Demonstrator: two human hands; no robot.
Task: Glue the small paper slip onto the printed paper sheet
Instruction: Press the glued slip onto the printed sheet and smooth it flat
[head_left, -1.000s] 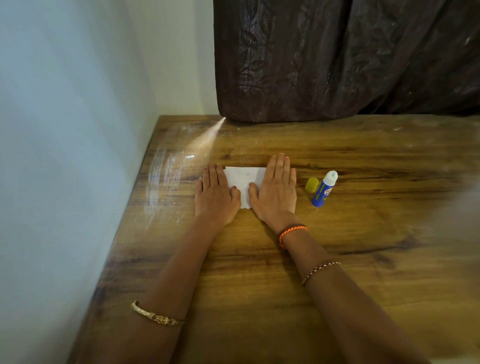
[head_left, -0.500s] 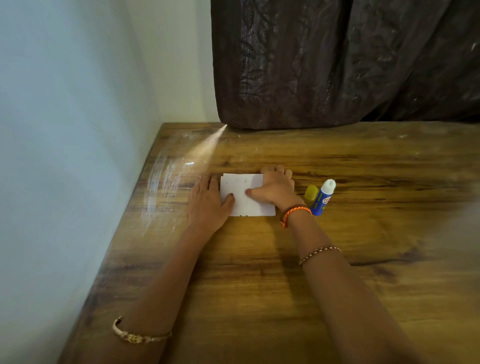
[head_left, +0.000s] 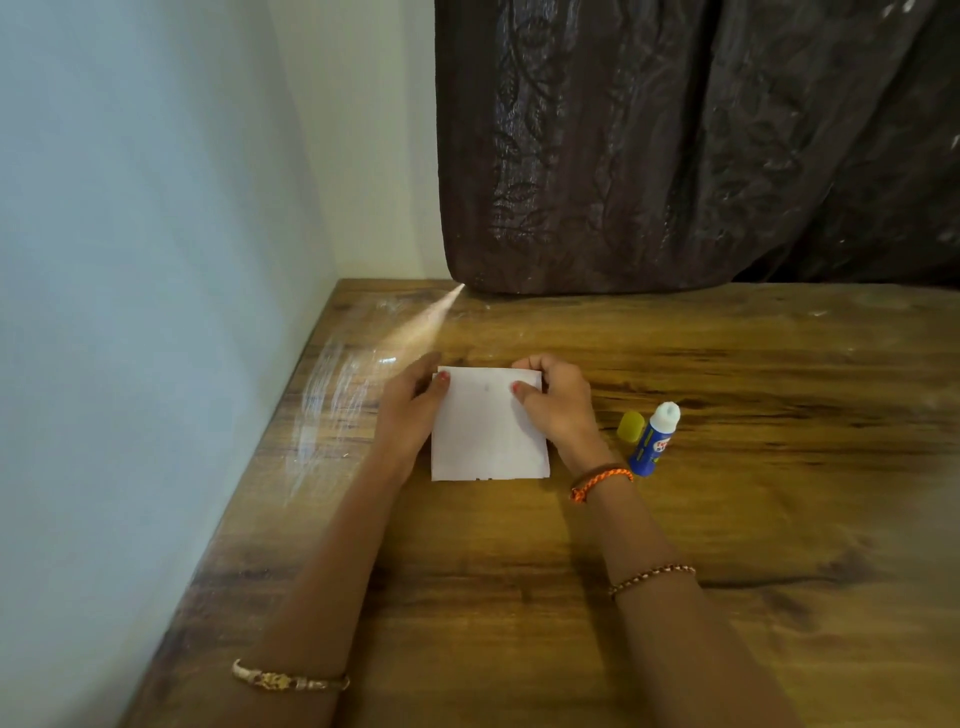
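Note:
A white paper sheet (head_left: 488, 431) lies on the wooden table (head_left: 727, 493), its blank side up. My left hand (head_left: 408, 410) holds its upper left corner, thumb on top of the sheet. My right hand (head_left: 558, 402) pinches the upper right corner, thumb on top and fingers curled behind the far edge. A blue glue stick (head_left: 653, 440) with a white tip lies just right of my right wrist, uncapped. Its yellow cap (head_left: 631, 426) sits beside it. I cannot pick out the small slip as a separate piece.
A pale wall (head_left: 156, 312) runs along the table's left edge. A dark brown curtain (head_left: 675, 145) hangs onto the table's far edge. Bare wood lies to the right and toward me.
Both hands went from pressing flat on the paper to gripping its far corners. More of the sheet shows now, extending toward me.

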